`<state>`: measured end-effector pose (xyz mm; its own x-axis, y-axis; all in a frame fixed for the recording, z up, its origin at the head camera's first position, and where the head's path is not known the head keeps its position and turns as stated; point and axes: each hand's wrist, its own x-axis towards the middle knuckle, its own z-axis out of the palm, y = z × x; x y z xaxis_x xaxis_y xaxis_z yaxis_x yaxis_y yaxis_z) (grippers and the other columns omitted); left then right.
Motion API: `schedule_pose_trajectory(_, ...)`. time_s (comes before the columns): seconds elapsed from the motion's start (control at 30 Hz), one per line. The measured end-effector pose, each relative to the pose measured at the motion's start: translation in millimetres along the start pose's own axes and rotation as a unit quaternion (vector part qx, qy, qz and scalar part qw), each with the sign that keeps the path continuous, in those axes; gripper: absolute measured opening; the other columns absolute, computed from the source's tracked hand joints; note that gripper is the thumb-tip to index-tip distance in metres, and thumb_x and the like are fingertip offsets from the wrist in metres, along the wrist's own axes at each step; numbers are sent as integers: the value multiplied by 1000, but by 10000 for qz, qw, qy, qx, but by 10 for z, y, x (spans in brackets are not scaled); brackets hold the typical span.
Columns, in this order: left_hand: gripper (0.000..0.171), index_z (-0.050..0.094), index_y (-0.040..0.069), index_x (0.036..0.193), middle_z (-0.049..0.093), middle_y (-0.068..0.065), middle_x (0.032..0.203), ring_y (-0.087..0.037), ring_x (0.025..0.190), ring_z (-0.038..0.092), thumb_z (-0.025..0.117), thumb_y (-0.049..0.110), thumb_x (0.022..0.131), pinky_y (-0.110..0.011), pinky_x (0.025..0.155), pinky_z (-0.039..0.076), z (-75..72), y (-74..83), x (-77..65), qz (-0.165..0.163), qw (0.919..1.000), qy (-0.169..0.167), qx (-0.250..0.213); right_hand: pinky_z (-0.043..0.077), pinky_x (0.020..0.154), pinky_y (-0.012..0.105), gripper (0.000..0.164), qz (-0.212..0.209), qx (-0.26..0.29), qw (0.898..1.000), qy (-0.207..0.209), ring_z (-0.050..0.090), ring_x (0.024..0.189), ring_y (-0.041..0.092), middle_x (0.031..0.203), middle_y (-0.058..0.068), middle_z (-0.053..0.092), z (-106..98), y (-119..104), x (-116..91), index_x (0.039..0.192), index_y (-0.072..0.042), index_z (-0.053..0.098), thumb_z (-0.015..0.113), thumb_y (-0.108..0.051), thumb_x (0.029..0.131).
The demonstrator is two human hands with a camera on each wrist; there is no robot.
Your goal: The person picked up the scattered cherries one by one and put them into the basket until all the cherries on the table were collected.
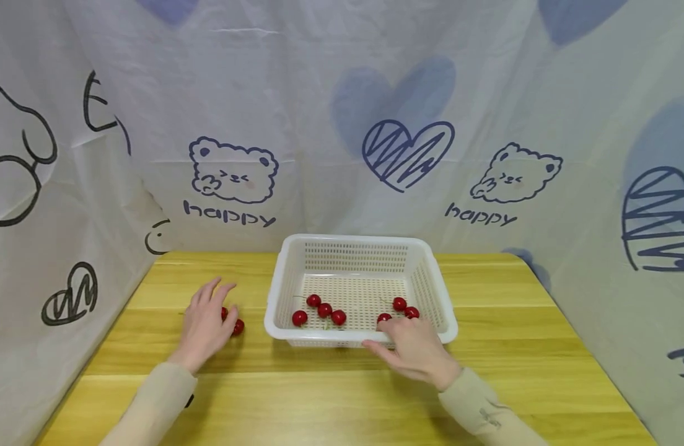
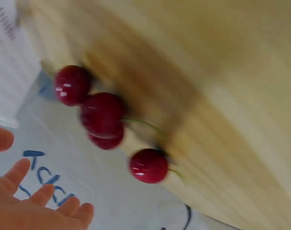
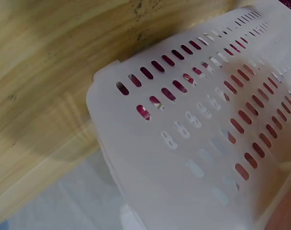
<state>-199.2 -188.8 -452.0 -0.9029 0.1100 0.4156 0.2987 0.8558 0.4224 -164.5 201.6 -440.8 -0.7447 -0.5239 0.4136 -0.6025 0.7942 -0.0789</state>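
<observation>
My left hand (image 1: 205, 323) hovers over several red cherries (image 1: 238, 326) on the table, left of a white plastic basket (image 1: 360, 336). In the left wrist view its fingers (image 2: 42, 195) are spread and apart from the cherries (image 2: 149, 165), some with green stems. My right hand (image 1: 417, 350) grips the basket's front wall near its right corner, thumb outside and fingers over the rim. Through the slots of the basket (image 3: 136, 158) in the right wrist view, those fingers show inside. Cherries (image 1: 324, 310) lie in two groups on the basket floor; the hand partly hides the right group.
The wooden table (image 1: 297, 402) runs under everything, with its back edge behind the basket. A pale printed cloth (image 1: 320, 124) hangs behind and along both sides.
</observation>
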Motion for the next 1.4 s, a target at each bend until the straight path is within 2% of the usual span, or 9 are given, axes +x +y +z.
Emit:
schedule_pose_trajectory(0.07, 41, 49, 3, 130, 31, -29, 144, -55, 125, 26, 54, 17, 92, -75, 88, 27, -6, -54, -48, -95, 9997, -179, 139, 24, 39, 22, 44, 45, -85, 10000, 8, 32, 45, 6, 51, -13, 25, 6, 3, 0, 60, -26, 39, 50, -57, 90)
schedule_pose_trajectory(0.13, 43, 48, 4, 132, 28, -30, 144, -57, 126, 23, 54, 19, 92, -76, 88, 25, -22, -92, -92, -218, 9987, -406, 226, 21, 38, 22, 47, 73, -161, 9998, 45, 30, 44, 6, 50, -13, 20, 6, 4, 3, 58, -26, 35, 48, -56, 91)
schedule_pose_trajectory(0.3, 46, 45, 5, 136, 24, -31, 146, -59, 125, 21, 52, 26, 95, -77, 88, 24, -69, -121, -151, -439, 9938, -956, 353, 20, 37, 23, 49, 118, -301, 9995, 29, 28, 43, 7, 50, -11, 18, 11, 12, 18, 58, -25, 33, 45, -57, 92)
schedule_pose_trajectory(0.5, 47, 48, 5, 134, 27, -32, 144, -59, 121, 27, 53, 31, 95, -75, 86, 29, -69, -121, -181, -396, 9885, -1350, 560, 21, 37, 24, 49, 143, -339, 9993, -68, 30, 42, 8, 50, -11, 18, 23, 19, 25, 58, -25, 34, 45, -58, 92)
schedule_pose_trajectory(0.7, 46, 53, 3, 129, 34, -34, 139, -59, 120, 32, 57, 29, 92, -71, 91, 32, -37, -103, -190, -143, 9879, -1381, 684, 22, 37, 24, 49, 97, -357, 9993, -46, 32, 42, 9, 49, -11, 20, 24, 26, 28, 58, -25, 35, 45, -58, 92)
schedule_pose_trajectory(1.0, 49, 54, 2, 127, 38, -33, 136, -56, 119, 35, 64, 28, 87, -70, 87, 36, -69, -140, -217, -123, 9855, -1487, 811, 23, 38, 24, 49, 81, -439, 9990, -39, 32, 43, 8, 48, -11, 23, 38, 30, 26, 58, -25, 36, 44, -59, 92)
schedule_pose_trajectory(1.17, 52, 53, 3, 129, 38, -33, 136, -56, 118, 35, 62, 32, 87, -70, 86, 36, -88, -187, -219, -242, 9851, -1500, 804, 23, 38, 24, 49, 72, -414, 9991, -25, 32, 43, 9, 49, -10, 22, 45, 28, 24, 58, -25, 35, 44, -59, 92)
schedule_pose_trajectory(1.4, 59, 43, 4, 138, 33, -35, 139, -59, 118, 32, 55, 39, 93, -72, 86, 34, -120, -249, -211, -435, 9840, -1568, 729, 23, 38, 25, 50, 128, -437, 9989, -81, 32, 42, 9, 49, -11, 22, 52, 29, 27, 58, -25, 35, 41, -61, 92)
